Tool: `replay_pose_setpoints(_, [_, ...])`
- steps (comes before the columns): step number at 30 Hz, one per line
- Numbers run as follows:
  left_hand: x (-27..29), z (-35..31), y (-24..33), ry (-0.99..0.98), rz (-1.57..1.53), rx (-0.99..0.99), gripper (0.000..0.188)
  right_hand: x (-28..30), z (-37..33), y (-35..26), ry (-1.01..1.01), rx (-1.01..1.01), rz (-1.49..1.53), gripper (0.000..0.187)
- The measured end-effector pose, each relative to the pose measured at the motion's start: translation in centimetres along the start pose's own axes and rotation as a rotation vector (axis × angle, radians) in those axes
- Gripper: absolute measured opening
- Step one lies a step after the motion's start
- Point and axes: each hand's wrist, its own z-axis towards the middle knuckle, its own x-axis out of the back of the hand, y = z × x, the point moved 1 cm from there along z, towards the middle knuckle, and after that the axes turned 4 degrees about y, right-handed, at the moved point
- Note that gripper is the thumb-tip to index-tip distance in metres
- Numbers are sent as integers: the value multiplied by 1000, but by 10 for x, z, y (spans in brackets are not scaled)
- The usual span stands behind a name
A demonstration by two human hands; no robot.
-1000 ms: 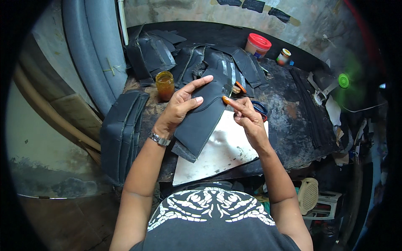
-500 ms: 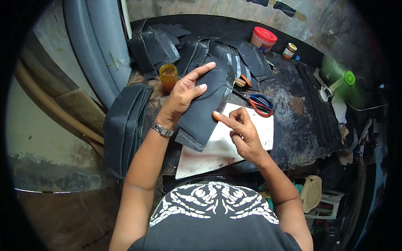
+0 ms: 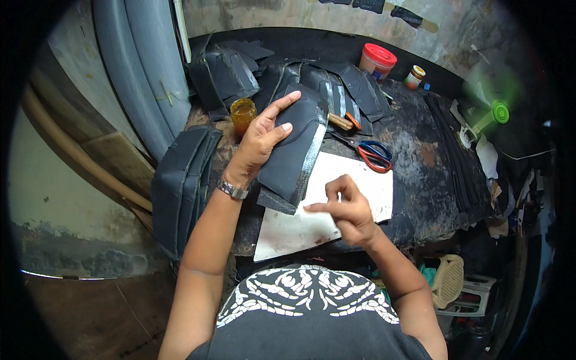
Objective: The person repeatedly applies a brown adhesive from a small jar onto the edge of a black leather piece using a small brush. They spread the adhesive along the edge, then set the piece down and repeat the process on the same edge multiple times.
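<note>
My left hand (image 3: 261,141) lies spread flat on a dark, stiff, curved leather piece (image 3: 295,150), pinning it against the white board (image 3: 354,198) on the workbench (image 3: 420,150). My right hand (image 3: 345,210) hovers just beside its lower edge, fingers loosely curled, holding nothing I can make out. The glossy wet strip along the piece's edge could smear if my palm slips. Red-and-blue scissors (image 3: 373,155) and an amber jar (image 3: 242,114) sit nearby.
</note>
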Motion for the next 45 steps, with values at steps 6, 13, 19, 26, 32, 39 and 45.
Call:
replay_pose_setpoints(6, [-10,-1,7,-15,136,-59,56,15,28,20,164,-182,-225,69])
replay_pose_setpoints(13, [-8,-1,5,-7,62,-33,55,3,8,26,25,-15,-450,74])
replay_pose_setpoints(19, [-8,0,-5,8,37,-60,56,-4,-16,25,-90,253,-577,60])
replay_pose_setpoints(26, [-34,-9,-8,63,676,-457,96,25,20,41,575,-421,-30,94])
replay_pose_setpoints(32, [-61,-19,-21,93,928,-488,114,27,60,38,503,-466,-175,132])
replay_pose_setpoints(39, [-60,-26,-10,9,863,-319,98,26,69,32,454,-444,-127,119])
replay_pose_setpoints(45, [7,-79,73,220,1528,-233,73,130,25,47,371,-581,-814,115])
